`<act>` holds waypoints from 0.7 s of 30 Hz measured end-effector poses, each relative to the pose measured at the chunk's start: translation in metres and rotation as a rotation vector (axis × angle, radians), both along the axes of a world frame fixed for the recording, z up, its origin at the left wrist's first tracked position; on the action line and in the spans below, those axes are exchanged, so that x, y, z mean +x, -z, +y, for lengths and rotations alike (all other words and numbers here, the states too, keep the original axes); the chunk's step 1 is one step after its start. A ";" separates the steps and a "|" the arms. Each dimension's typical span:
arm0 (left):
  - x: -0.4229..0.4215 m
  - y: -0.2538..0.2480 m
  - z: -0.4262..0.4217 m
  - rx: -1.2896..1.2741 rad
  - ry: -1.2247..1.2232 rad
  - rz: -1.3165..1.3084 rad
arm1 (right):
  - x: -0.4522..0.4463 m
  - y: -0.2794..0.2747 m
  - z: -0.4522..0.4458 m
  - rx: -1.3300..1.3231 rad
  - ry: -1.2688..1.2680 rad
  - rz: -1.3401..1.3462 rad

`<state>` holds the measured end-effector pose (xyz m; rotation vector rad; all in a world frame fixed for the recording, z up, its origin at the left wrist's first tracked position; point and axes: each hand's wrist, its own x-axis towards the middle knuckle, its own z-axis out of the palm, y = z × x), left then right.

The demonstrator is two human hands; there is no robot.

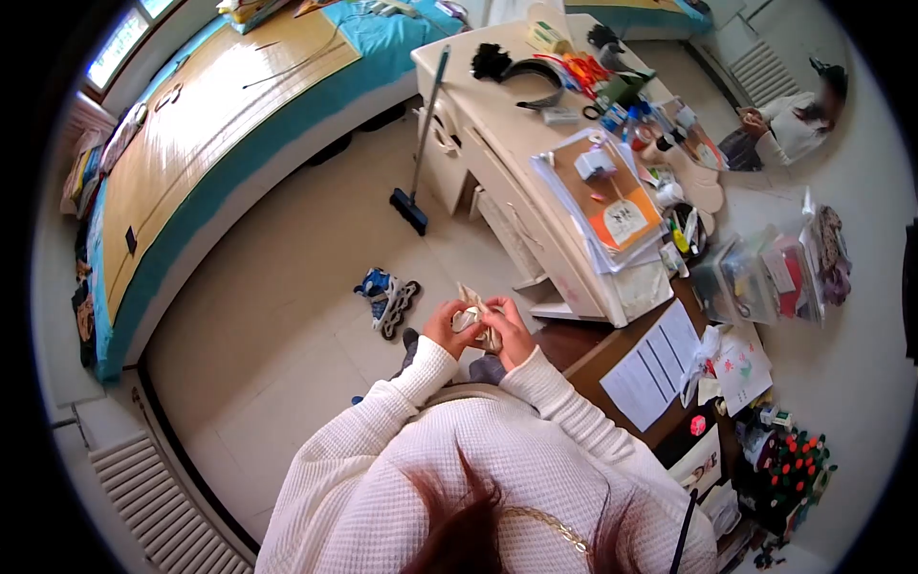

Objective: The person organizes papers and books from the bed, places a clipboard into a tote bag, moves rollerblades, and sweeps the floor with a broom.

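Just in front of my body, a small pale beige, crumpled piece (471, 295) that looks like cloth or paper is held between both hands. My left hand (448, 327) has its fingers closed on the left side of it. On the other side, the thumb and fingers of my right hand (513, 332) pinch it too. Something whiter shows in the middle, but its kind is too small to make out. Both hands are above my lap, with the white sleeves reaching the wrists.
A blue and grey inline skate (384, 298) and a broom (409, 210) are on the tiled floor. To the right stands a cluttered cream desk (497, 158), beside a lower brown table with a printed sheet (652, 365). A bed (229, 124) runs along the left, near a radiator (163, 497).
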<state>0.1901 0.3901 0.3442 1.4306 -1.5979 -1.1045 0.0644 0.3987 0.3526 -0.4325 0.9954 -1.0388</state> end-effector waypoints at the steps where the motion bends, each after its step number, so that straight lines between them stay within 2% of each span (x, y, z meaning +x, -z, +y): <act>1: 0.016 -0.007 -0.005 -0.040 0.014 -0.074 | 0.020 0.004 -0.009 -0.017 -0.002 0.014; 3: 0.044 -0.011 -0.012 -0.081 0.025 -0.139 | 0.051 0.010 -0.019 -0.006 -0.031 0.026; 5: 0.071 0.000 -0.017 -0.077 0.019 -0.095 | 0.082 0.013 -0.031 -0.246 -0.358 0.257; 7: 0.096 0.009 -0.023 -0.091 -0.014 -0.080 | 0.106 0.022 -0.042 -0.230 -0.471 0.291; 9: 0.115 0.003 -0.025 0.281 -0.149 -0.068 | 0.126 0.027 -0.053 -0.177 -0.621 0.356; 12: 0.138 0.024 -0.030 0.229 -0.246 0.034 | 0.155 0.049 -0.063 -0.081 -0.593 0.225; 14: 0.156 0.022 -0.039 0.154 -0.250 0.116 | 0.168 0.050 -0.086 -0.087 -0.616 0.197; 16: 0.171 0.018 -0.051 0.161 -0.307 0.171 | 0.177 0.049 -0.118 -0.158 -0.505 0.186; 17: 0.179 0.027 -0.058 0.176 -0.357 0.199 | 0.177 0.044 -0.140 0.012 -0.539 0.216; 21: 0.212 0.043 -0.095 0.269 -0.582 0.309 | 0.180 0.072 -0.233 0.123 -0.577 0.224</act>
